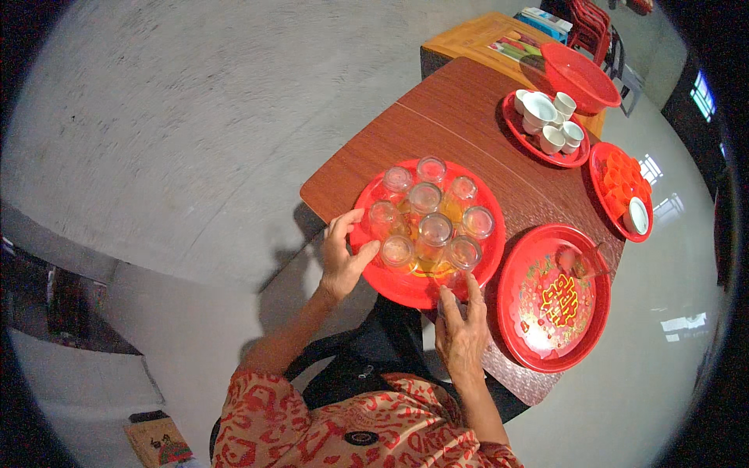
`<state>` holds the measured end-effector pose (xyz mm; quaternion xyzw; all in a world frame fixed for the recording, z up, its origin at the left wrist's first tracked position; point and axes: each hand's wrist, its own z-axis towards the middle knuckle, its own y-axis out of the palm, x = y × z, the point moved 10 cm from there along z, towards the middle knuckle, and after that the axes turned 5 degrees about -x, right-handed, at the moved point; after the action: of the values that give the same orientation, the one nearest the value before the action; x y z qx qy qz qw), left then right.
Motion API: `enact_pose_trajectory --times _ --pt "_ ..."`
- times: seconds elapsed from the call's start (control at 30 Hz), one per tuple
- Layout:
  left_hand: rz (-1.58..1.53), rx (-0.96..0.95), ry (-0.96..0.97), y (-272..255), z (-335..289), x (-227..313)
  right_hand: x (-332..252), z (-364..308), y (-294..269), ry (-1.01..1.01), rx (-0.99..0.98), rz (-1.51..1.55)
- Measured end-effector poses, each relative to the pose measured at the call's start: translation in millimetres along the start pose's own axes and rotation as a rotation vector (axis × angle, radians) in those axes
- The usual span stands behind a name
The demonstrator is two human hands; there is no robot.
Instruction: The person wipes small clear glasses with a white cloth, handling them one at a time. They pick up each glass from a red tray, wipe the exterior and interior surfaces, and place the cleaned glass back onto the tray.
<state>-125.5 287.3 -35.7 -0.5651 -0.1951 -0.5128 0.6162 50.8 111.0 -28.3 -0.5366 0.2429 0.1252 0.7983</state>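
Extending beyond the glasses (435, 230), the brown table (437, 117) overlooks glossy grey floor (667, 273).

Far right: white cups (551, 140) crowd small red tray (567, 161); red basin (581, 79) sits beyond. Brown package (153, 441) lies near left.

1. My left forearm (286, 331) comes from the lower side and reaches obliquely up and to the right.
2. My left hand (342, 261) is spread: its fingers (342, 225) are slightly bent, and the thumb (367, 253) stands apart.
3. My right forearm (481, 409) leans to the upper left, more upright.
4. My right hand (464, 337) shows its back, with fingers pointing upward; their closure I cannot tell.
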Motion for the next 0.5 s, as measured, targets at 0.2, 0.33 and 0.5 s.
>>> enact_pose_trajectory --times 0.2,0.33,0.5 --pt "0.067 -0.144 0.023 8.6 29.8 -4.9 -0.4 0.6 -2.5 -0.018 0.018 0.009" --pt "0.195 -0.247 -0.031 14.6 36.9 -6.3 2.7 6.2 -1.0 0.009 0.001 0.078" --pt "0.197 -0.307 0.054 21.1 43.3 -2.0 5.1 1.1 4.6 0.039 -0.043 0.052"
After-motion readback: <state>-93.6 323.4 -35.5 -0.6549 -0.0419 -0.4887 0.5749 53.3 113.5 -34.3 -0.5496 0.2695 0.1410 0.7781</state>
